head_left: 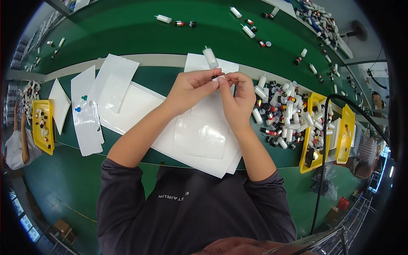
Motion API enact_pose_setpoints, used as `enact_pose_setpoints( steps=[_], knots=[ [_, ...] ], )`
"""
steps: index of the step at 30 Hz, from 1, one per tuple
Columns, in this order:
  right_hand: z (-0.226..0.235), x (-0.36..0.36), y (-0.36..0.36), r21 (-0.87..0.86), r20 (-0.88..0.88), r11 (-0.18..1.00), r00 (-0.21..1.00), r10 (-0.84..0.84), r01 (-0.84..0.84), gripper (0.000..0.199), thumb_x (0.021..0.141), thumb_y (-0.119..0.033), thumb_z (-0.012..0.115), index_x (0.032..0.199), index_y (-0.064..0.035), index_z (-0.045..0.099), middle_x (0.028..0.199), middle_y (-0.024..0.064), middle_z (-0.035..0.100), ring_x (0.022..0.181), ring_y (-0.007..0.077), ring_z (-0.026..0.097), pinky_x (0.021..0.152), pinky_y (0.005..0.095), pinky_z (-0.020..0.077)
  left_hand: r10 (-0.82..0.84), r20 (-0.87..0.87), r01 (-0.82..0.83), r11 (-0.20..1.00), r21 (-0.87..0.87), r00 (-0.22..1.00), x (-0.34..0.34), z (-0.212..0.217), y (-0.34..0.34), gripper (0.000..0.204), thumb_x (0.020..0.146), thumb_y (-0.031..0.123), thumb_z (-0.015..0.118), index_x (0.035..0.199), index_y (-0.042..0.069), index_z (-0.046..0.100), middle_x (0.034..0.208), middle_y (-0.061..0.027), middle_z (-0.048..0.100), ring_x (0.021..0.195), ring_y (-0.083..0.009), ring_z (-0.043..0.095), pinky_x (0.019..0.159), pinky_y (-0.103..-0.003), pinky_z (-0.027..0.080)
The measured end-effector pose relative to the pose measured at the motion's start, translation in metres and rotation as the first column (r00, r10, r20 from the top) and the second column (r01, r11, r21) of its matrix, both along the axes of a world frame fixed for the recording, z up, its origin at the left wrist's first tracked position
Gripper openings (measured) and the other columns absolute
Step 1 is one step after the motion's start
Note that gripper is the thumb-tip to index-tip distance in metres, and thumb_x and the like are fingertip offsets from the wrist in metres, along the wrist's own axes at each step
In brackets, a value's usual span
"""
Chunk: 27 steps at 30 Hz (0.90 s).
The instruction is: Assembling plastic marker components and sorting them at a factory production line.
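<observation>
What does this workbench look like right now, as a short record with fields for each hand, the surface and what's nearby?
left hand: holds a small white tube, tube pointing up and away
right hand: fingertips meet the left hand's at the tube's lower end; what they pinch is too small to tell
surface: green bench with white sheets under the hands
right of hands: loose pile of white tubes and small caps, then yellow trays
left of hands: clear plastic bags, another yellow tray
</observation>
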State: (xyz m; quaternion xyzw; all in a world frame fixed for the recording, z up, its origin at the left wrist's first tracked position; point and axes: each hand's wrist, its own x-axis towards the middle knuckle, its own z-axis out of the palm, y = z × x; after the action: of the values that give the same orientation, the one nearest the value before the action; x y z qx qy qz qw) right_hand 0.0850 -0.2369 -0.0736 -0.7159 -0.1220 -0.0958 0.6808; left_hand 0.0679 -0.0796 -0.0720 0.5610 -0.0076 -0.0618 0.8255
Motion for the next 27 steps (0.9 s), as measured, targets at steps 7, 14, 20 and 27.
enact_pose_setpoints(
  steps=[7,14,20,27],
  knots=[
    [0.018,-0.001,-0.007,-0.351,0.370,0.886,0.914,-0.167,0.304,0.020,0.079,-0.008,0.079,0.098,-0.0095,0.077,0.120,0.0100,0.066,0.107,0.0320,0.055,0.088,0.0382,0.0456,-0.004,0.013,0.003,0.998,0.068,1.000,-0.002,0.004,-0.001,0.035,0.100,0.003,0.060,0.134,-0.005,0.059,0.127,-0.0136,0.067,0.113,-0.0189,0.065,0.100,-0.032,0.053],
    [0.014,0.009,-0.005,-0.443,0.473,0.871,0.881,0.024,0.214,0.022,0.079,-0.012,0.079,0.101,-0.0093,0.075,0.112,0.0079,0.068,0.104,0.0309,0.058,0.087,0.0420,0.0467,0.013,0.006,-0.013,0.992,0.128,1.000,-0.004,0.003,-0.003,0.047,0.100,-0.002,0.051,0.147,-0.001,0.046,0.145,-0.0149,0.054,0.131,-0.0220,0.054,0.110,-0.037,0.046],
    [0.028,0.096,0.020,-0.231,0.169,0.973,0.984,0.049,-0.009,0.015,0.078,-0.017,0.075,0.083,-0.0035,0.070,0.088,0.0103,0.068,0.084,0.0277,0.066,0.077,0.0370,0.0523,0.046,0.041,-0.044,0.998,-0.033,0.998,0.018,0.026,0.012,0.063,0.095,-0.001,0.046,0.156,-0.002,0.030,0.156,-0.0151,0.041,0.146,-0.0282,0.037,0.120,-0.043,0.031],
    [0.004,0.114,0.036,-0.537,0.626,0.767,0.775,0.084,0.351,0.018,0.086,-0.020,0.069,0.088,-0.0027,0.070,0.098,0.0120,0.066,0.085,0.0336,0.065,0.076,0.0439,0.0523,-0.389,0.170,-0.068,0.262,0.963,0.905,0.016,0.004,0.062,0.043,0.090,0.002,0.055,0.132,0.003,0.060,0.149,-0.0179,0.050,0.141,-0.0324,0.044,0.115,-0.037,0.036]
  ],
)
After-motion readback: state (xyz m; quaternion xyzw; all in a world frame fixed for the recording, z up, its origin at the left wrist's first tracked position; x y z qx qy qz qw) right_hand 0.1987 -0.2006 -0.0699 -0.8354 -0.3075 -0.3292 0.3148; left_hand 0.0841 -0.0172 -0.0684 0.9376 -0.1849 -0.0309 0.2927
